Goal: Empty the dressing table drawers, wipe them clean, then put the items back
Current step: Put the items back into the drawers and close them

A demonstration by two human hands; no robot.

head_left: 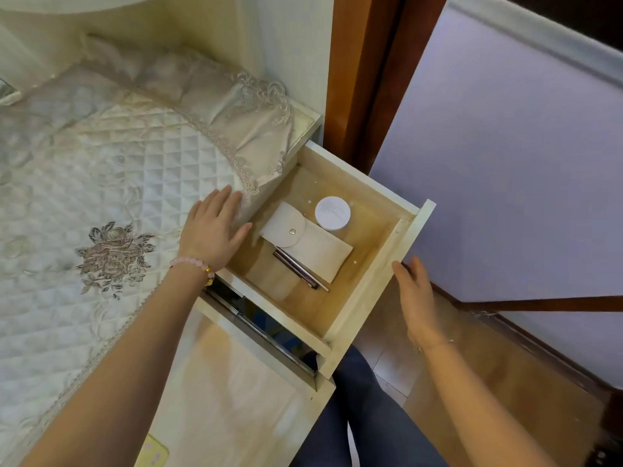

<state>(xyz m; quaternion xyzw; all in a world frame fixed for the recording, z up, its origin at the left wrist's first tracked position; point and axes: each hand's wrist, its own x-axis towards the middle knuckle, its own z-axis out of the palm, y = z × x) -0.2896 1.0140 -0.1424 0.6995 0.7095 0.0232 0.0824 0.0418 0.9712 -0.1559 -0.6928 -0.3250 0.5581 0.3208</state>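
A quilted cream cloth [101, 183] covers the top of the bench [236, 382] and spreads out under and to the left of the left hand [212, 230]. It has an embroidered flower [113, 257] just left of that wrist. A pale purple panel [505, 163] leans beyond the right hand [416, 294].

Between the two hands the drawer [357, 183] stands pulled well out, with its things still inside. The left hand lies flat on the cloth at the bench edge, fingers spread and straight, the thumb reaching over the drawer's near corner. The right hand is held open with straight fingers, its fingertips at the outer face of the drawer's front board; I cannot tell whether they touch it.

Inside, nearer the left hand, a cream snap pouch [313, 251] lies flat. A round white jar [332, 212] sits just beyond it, touching or nearly so. Two slim dark pencils [300, 269] lie along the pouch's near edge. A pink bead bracelet [192, 262] circles the left wrist.
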